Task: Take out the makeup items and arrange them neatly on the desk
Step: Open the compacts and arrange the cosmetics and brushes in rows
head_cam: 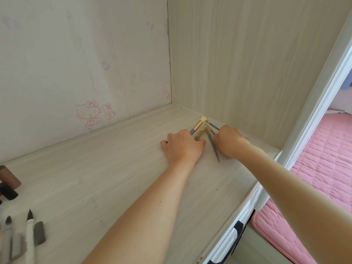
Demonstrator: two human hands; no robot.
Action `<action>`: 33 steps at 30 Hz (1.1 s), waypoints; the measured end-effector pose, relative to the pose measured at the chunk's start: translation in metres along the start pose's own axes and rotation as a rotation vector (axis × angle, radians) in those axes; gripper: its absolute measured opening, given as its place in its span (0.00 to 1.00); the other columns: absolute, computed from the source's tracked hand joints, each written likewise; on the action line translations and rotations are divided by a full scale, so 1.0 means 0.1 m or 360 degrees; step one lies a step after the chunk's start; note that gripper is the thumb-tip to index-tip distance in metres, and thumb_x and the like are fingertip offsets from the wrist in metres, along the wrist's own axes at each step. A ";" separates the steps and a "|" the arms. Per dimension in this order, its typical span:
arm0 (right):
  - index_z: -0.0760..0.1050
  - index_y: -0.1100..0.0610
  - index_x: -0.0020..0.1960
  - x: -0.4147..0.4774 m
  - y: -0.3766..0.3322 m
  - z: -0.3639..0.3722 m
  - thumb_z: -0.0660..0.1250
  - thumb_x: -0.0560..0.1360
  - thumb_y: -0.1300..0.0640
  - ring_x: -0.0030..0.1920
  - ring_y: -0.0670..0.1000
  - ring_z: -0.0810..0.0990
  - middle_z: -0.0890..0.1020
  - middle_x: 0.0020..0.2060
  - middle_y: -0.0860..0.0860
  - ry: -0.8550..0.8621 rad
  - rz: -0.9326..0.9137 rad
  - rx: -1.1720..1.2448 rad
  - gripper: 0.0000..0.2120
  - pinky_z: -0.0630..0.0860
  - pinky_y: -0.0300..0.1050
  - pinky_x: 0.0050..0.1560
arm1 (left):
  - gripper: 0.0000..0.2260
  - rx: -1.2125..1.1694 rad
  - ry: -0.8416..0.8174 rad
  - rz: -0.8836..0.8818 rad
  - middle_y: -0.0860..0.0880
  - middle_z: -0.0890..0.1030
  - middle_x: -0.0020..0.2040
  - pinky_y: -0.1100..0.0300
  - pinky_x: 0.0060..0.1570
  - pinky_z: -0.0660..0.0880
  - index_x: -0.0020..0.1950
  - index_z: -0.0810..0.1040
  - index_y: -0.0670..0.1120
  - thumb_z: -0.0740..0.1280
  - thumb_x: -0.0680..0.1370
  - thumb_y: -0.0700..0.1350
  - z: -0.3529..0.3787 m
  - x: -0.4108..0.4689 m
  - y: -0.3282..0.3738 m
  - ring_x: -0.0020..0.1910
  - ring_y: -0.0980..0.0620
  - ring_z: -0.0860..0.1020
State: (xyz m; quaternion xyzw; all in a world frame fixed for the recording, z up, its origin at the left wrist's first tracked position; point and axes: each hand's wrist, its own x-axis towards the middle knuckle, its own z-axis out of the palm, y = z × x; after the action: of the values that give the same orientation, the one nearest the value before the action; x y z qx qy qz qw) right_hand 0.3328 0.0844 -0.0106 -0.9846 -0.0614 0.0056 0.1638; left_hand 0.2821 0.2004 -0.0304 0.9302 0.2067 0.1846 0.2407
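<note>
Starting at the near left edge of the tabletop [80, 187], several makeup pens [30, 235] are seen lying side by side, 1 of them white with a dark pointed tip, and a dark brown block [39, 232] is set just beside them. A little farther back on the same edge, a brown tube [9, 177] and a black tube [8, 191] are laid close together, both partly cut off by the frame. 2 bare forearms [152, 197] are stretched from the near side toward the far right corner. The left hand [182, 147] is placed knuckles up on the tabletop with the thumb spread to the left, and its grip is curled over the blue handle of a gold-banded brush [197, 126], whose cream head is pointed into the corner. The right hand [231, 141] is held near the side panel [247, 73], and its grip is closed on the handle of a thin brush [212, 125], which is angled toward the same cream head. Between the 2 hands a slim dark brush [214, 147] is seen lying flat on the tabletop, its pointed handle end turned toward the near side; whether it is touched by either hand cannot be told. On the back panel [76, 54] beyond, pink cartoon cat drawings [89, 114] are seen low down. To the right, below the tabletop's edge, a pink quilted bed [323, 168] is visible.
</note>
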 end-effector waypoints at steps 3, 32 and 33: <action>0.63 0.60 0.50 -0.03 0.00 0.00 0.55 0.79 0.62 0.44 0.58 0.71 0.71 0.41 0.55 0.0037 0.0004 0.0094 0.01 0.70 0.52 0.52 | 0.10 0.0003 0.0053 -0.0003 0.51 0.74 0.36 0.52 0.49 0.62 0.40 0.70 0.48 0.59 0.76 0.53 0.01 0.00 0.01 0.50 0.45 0.72; 0.64 0.62 0.56 -0.63 -0.20 0.11 0.50 0.81 0.59 0.53 0.63 0.76 0.78 0.53 0.63 0.0202 0.0003 0.0158 0.08 0.68 0.50 0.45 | 0.08 -0.1321 0.0110 -0.0145 0.50 0.77 0.35 0.49 0.39 0.74 0.41 0.72 0.49 0.61 0.80 0.46 -0.21 -0.23 -0.16 0.33 0.47 0.73; 0.64 0.64 0.62 -0.63 -0.23 0.13 0.49 0.81 0.57 0.55 0.62 0.76 0.78 0.55 0.62 0.0207 0.0036 0.0070 0.14 0.68 0.50 0.47 | 0.09 -0.1329 0.0109 -0.0170 0.50 0.77 0.35 0.48 0.39 0.74 0.41 0.71 0.49 0.61 0.80 0.46 -0.24 -0.29 -0.17 0.33 0.47 0.73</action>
State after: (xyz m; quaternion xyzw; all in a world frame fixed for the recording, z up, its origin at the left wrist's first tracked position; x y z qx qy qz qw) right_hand 0.2675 0.1026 -0.0159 -0.9796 -0.0394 -0.0553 0.1889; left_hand 0.2416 0.2094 -0.0271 0.7341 0.1701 0.2705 0.5991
